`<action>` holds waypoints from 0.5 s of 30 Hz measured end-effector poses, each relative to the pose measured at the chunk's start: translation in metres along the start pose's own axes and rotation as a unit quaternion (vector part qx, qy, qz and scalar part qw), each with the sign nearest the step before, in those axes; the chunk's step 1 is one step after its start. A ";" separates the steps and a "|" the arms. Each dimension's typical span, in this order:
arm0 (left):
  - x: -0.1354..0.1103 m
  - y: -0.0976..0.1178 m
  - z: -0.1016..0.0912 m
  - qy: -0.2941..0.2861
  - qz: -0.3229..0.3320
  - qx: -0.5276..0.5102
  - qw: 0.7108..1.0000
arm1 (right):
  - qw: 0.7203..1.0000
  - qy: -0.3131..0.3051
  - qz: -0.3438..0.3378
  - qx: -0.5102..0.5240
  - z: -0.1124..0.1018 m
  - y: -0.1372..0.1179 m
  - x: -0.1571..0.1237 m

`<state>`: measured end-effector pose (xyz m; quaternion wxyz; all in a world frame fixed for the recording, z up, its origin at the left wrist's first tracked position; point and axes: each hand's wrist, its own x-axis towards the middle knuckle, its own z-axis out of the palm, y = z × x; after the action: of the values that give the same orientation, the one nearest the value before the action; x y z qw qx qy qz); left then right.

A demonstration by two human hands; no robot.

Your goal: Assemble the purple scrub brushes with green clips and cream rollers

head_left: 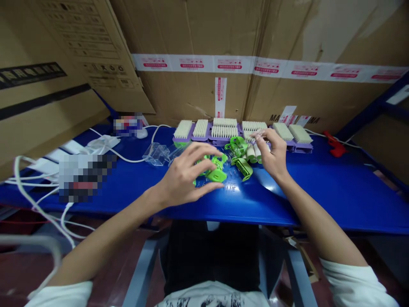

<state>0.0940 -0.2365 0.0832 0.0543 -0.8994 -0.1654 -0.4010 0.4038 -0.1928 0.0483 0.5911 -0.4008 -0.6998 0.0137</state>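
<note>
My left hand (188,172) hovers above the table, its thumb and fingers spread around bright green plastic parts (217,174); I see no firm grip on them. My right hand (274,154) is closed in a pinch at the front of a row of purple blocks topped with cream-coloured ribs. Something small and pale shows at its fingertips, too unclear to name. Below those fingers lie whitish cylinders (251,153) with green ends. Between the hands sit more green plastic parts (238,147) and a green curved piece (243,168). Tiny shiny metal bits (230,186) are scattered on the tabletop.
Several ribbed purple blocks (224,131) line the back of the blue table (322,187), against cardboard (191,94). Clear plastic pieces (157,154) lie left of my left hand. White cables (128,160) and power strips cover the left end. A red tool (334,145) rests at the right.
</note>
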 end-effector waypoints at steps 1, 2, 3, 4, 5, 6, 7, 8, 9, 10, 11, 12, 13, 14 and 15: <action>0.010 -0.006 0.002 0.012 -0.011 -0.021 1.000 | 0.998 -0.008 0.037 0.047 0.002 0.000 -0.001; 0.019 -0.011 0.005 0.026 -0.022 -0.039 0.999 | 0.993 -0.024 0.068 0.097 0.004 -0.001 -0.002; 0.029 -0.016 0.012 0.038 -0.034 -0.053 0.997 | 0.984 -0.047 0.090 0.146 0.006 -0.002 -0.004; 0.038 -0.021 0.020 0.042 -0.046 -0.063 0.996 | 0.975 -0.071 0.103 0.186 0.009 -0.003 -0.006; 0.047 -0.025 0.031 0.037 -0.054 -0.069 0.995 | 0.967 -0.091 0.110 0.211 0.012 -0.004 -0.007; 0.055 -0.028 0.042 0.027 -0.054 -0.073 0.995 | 0.963 -0.104 0.115 0.221 0.014 -0.006 -0.009; 0.063 -0.031 0.053 0.011 -0.052 -0.076 0.996 | 0.962 -0.111 0.123 0.219 0.016 -0.007 -0.009; 0.071 -0.035 0.063 0.000 -0.045 -0.079 0.996 | 0.962 -0.113 0.132 0.210 0.017 -0.008 -0.010; 0.077 -0.038 0.071 -0.011 -0.036 -0.086 0.996 | 0.963 -0.109 0.143 0.200 0.017 -0.008 -0.010; 0.083 -0.041 0.075 -0.023 -0.027 -0.098 0.995 | 0.964 -0.102 0.153 0.193 0.016 -0.007 -0.009; 0.088 -0.045 0.076 -0.031 -0.021 -0.111 0.993 | 0.964 -0.092 0.162 0.189 0.014 -0.005 -0.008; 0.092 -0.048 0.074 -0.035 -0.021 -0.126 0.991 | 0.964 -0.082 0.170 0.187 0.012 -0.001 -0.007; 0.094 -0.050 0.067 -0.031 -0.027 -0.140 0.989 | 0.964 -0.071 0.175 0.185 0.008 0.003 -0.006; 0.094 -0.049 0.057 -0.021 -0.037 -0.149 0.988 | 0.966 -0.057 0.175 0.181 0.004 0.008 -0.004; 0.092 -0.047 0.046 -0.008 -0.052 -0.148 0.988 | 0.969 -0.038 0.173 0.174 0.001 0.012 -0.001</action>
<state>0.1679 -0.1586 0.1191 -0.1020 -0.8906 -0.1513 -0.4165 0.4100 -0.1851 0.0410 0.6137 -0.4055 -0.6285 0.2526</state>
